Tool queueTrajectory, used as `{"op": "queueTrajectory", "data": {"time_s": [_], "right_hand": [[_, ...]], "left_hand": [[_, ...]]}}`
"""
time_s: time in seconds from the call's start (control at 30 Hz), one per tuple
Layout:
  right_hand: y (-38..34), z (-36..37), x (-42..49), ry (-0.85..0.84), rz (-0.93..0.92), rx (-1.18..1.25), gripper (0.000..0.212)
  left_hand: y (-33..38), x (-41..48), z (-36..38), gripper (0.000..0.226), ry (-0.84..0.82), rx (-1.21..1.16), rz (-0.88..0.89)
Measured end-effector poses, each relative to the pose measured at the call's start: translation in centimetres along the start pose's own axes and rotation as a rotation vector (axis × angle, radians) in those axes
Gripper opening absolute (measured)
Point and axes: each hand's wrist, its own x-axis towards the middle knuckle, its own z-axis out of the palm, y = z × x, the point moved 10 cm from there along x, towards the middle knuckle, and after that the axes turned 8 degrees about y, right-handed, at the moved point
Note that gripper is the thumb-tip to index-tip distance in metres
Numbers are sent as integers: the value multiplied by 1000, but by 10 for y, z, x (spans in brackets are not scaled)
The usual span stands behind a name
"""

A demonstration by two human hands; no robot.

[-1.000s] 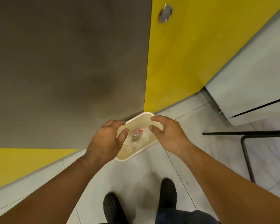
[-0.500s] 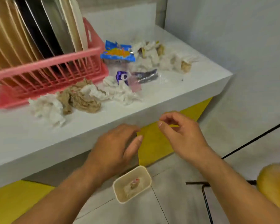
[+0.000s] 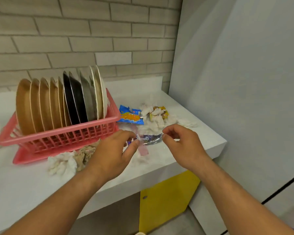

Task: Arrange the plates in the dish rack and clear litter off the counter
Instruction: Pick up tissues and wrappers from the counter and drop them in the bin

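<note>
Standing on edge, plates (image 3: 46, 106) fill the dish rack (image 3: 66, 129); left hand (image 3: 112, 155) and right hand (image 3: 182, 146) curl over wrappers (image 3: 151, 139), grip unclear

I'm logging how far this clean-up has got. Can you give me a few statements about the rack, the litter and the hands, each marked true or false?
1. The plates stand on edge in the pink dish rack. True.
2. The counter holds no litter. False: crumpled tissues and wrappers lie on it.
3. The blue snack wrapper lies inside the rack. False: it lies on the counter, to the right of the rack.
4. The left hand and the right hand are both close to the purple wrapper. True.
</note>
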Motion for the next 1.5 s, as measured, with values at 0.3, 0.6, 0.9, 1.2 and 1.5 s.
{"op": "queueTrajectory", "data": {"time_s": [0.3, 0.6, 0.9, 1.2, 1.5], "right_hand": [[21, 5, 86, -15, -2, -132, 6], [101, 36, 232, -209, -18, -287, 9], [170, 131, 370, -391, -92, -453, 25], [207, 229, 407, -727, -179, -535, 47], [204, 169, 430, -411, -100, -393, 31]], "left_hand": [[-19, 88, 34, 31, -33, 8, 1], [-67, 188, 109, 29, -32, 121, -156], [-114, 255, 159, 31, 22, 231, -311], [-159, 265, 176, 31, 1, 361, -412], [-167, 291, 195, 28, -49, 342, -456]]}}
